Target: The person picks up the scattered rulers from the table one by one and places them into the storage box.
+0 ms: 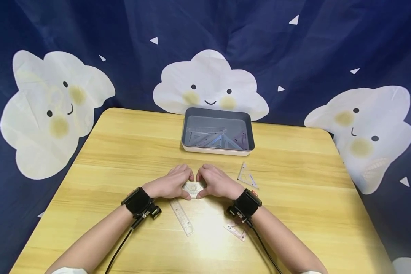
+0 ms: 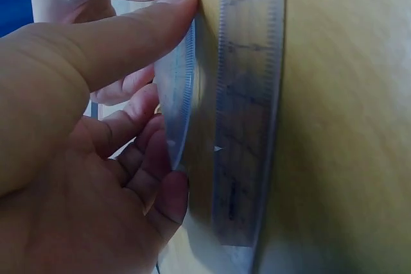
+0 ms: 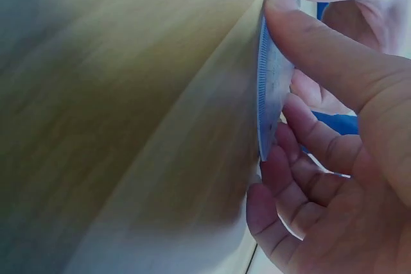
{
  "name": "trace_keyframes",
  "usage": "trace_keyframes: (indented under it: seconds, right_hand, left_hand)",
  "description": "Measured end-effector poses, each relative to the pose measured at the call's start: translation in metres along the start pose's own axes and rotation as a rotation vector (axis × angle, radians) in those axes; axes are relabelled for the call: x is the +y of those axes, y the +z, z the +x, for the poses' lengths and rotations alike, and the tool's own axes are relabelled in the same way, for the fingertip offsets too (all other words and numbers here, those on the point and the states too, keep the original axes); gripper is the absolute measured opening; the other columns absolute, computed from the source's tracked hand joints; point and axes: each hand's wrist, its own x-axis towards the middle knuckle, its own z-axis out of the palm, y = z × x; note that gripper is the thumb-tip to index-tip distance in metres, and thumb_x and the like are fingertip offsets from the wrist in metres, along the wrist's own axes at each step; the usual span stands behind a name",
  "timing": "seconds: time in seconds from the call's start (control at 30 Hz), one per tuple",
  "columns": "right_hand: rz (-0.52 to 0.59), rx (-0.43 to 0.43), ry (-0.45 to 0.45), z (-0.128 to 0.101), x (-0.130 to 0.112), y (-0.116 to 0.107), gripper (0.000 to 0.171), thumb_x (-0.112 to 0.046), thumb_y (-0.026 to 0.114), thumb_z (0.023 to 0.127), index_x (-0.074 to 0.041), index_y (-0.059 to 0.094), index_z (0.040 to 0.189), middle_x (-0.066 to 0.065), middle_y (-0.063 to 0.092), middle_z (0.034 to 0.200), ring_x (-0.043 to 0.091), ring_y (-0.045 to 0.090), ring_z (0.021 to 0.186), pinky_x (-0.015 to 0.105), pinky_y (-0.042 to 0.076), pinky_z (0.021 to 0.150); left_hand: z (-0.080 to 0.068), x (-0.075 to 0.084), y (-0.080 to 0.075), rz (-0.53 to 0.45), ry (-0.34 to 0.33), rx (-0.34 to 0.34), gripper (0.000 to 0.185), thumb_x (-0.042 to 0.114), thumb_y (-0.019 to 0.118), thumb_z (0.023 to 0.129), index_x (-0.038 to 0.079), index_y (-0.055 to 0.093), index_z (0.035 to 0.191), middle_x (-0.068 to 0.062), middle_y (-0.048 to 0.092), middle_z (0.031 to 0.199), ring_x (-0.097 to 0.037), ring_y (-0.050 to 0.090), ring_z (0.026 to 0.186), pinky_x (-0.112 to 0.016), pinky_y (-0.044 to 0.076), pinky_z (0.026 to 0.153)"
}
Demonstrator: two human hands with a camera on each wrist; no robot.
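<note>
A clear plastic protractor point(image 1: 193, 187) stands on edge on the wooden table point(image 1: 116, 152), held between both hands. My left hand point(image 1: 185, 185) pinches its left end, thumb on the near side and fingers curled behind. My right hand point(image 1: 205, 185) pinches the right end the same way. In the left wrist view the thumb presses the protractor point(image 2: 181, 88) at its top and the curled fingers point(image 2: 154, 178) sit at its lower end. The right wrist view shows the protractor point(image 3: 266, 81) between thumb and fingers point(image 3: 289, 158).
A clear straight ruler point(image 1: 181, 217) lies flat just near of the left hand, also the ruler point(image 2: 247, 107) beside the protractor. A short ruler point(image 1: 235, 232) lies by the right wrist. A set square point(image 1: 247, 176) lies to the right. A grey tray point(image 1: 215, 150) holds several clear rulers.
</note>
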Motion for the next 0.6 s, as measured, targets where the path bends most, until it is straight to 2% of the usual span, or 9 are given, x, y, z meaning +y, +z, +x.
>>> trace_keyframes:
  seconds: [0.23, 0.37, 0.5, 0.6]
  right_hand:
    - [0.062, -0.021, 0.021, 0.001, 0.001, -0.003, 0.053, -0.033, 0.098, 0.07, -0.013, 0.062, 0.102, -0.005, 0.055, 0.084, 0.013, 0.05, 0.076, 0.029, 0.043, 0.07]
    - [0.098, -0.014, -0.014, 0.0, 0.006, -0.002, 0.053, -0.032, 0.097, 0.072, -0.012, 0.06, 0.104, -0.004, 0.057, 0.083, 0.012, 0.049, 0.075, 0.028, 0.042, 0.069]
    - [0.187, 0.001, -0.05, 0.0, 0.011, -0.001, 0.049, -0.025, 0.096, 0.074, -0.011, 0.059, 0.104, -0.003, 0.062, 0.083, 0.009, 0.051, 0.072, 0.026, 0.045, 0.066]
    - [0.271, -0.011, -0.049, -0.001, 0.013, 0.0, 0.042, -0.019, 0.093, 0.078, -0.009, 0.061, 0.103, -0.002, 0.066, 0.083, 0.007, 0.056, 0.071, 0.024, 0.049, 0.065]
  left_hand:
    - [0.002, -0.001, 0.0, -0.087, 0.025, 0.013, 0.051, 0.023, 0.091, 0.08, 0.011, 0.051, 0.109, -0.001, 0.053, 0.105, -0.02, 0.049, 0.102, -0.041, 0.039, 0.096]
    - [0.002, -0.007, 0.0, -0.139, 0.038, 0.028, 0.05, 0.021, 0.091, 0.08, 0.013, 0.053, 0.111, 0.0, 0.057, 0.103, -0.017, 0.054, 0.096, -0.036, 0.044, 0.088]
    - [0.001, -0.011, -0.001, -0.193, 0.05, 0.038, 0.04, 0.017, 0.086, 0.086, 0.015, 0.057, 0.113, 0.0, 0.061, 0.102, -0.015, 0.057, 0.092, -0.032, 0.05, 0.08]
    - [0.0, -0.012, -0.004, -0.226, 0.07, 0.036, 0.03, 0.013, 0.081, 0.091, 0.014, 0.061, 0.114, 0.0, 0.064, 0.101, -0.015, 0.059, 0.091, -0.032, 0.051, 0.08]
